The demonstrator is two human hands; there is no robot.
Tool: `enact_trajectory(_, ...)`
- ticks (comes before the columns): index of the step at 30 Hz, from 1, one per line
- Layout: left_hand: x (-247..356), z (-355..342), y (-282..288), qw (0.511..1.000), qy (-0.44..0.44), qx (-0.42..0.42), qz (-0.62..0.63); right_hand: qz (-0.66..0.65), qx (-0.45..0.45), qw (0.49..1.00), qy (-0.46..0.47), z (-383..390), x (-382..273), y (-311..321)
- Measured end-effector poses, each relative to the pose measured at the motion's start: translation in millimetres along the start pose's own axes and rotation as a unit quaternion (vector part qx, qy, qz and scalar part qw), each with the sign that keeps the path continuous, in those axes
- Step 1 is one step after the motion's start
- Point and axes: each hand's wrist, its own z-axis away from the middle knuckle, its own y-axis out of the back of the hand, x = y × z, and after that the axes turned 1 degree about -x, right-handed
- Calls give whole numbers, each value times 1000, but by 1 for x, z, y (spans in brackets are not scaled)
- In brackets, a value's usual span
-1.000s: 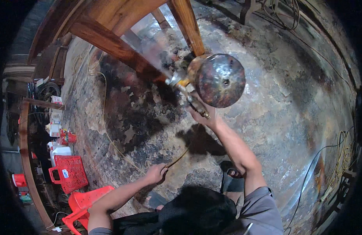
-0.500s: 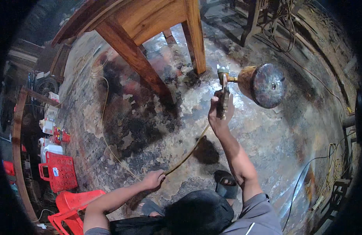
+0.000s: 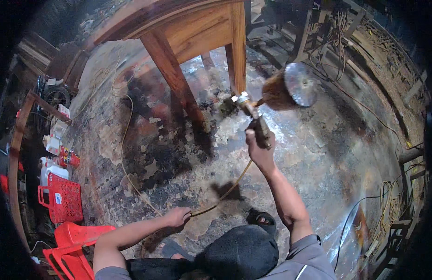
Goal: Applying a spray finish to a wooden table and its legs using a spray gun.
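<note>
My right hand point(image 3: 261, 148) is closed around the handle of a spray gun point(image 3: 251, 112). A round paint cup point(image 3: 290, 87) with a stained side sticks out to the gun's right. The gun's nozzle end points up and left, near the leg of a varnished brown wooden table point(image 3: 197, 37). Low in the middle, my left hand point(image 3: 177, 216) is closed on a yellowish air hose point(image 3: 218, 203). The hose runs up toward my right wrist, and more of it trails away to the left across the floor.
At the left stand a red plastic chair point(image 3: 73, 245), a red perforated basket point(image 3: 66, 198), a red can point(image 3: 69, 157) and white containers. Coiled cable point(image 3: 386, 205) lies at the right. Wooden frames point(image 3: 304, 32) with hanging cords stand at the back right. The floor point(image 3: 169, 163) is stained and patchy.
The spray gun has tilted to the left, its cup swinging up and left. The wooden table appears further right in view. My left hand still grips the hose, slightly further left and lower.
</note>
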Motion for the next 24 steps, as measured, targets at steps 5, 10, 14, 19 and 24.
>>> enact_trajectory(5,6,7,6,999,-14,36,20,103,150,980,79,-12,-9,1)
enact_trajectory(10,6,7,11,999,-31,6,-7,36,3,999,-11,-1,-29,2)
enact_trajectory(14,2,8,6,998,-24,-34,-38,-177,-133,972,-84,2,-41,2)
enact_trajectory(19,7,13,6,999,-40,-13,-19,-56,3,997,-46,-19,-44,1)
enact_trajectory(24,12,16,15,999,-38,19,10,138,121,983,22,-31,-46,1)
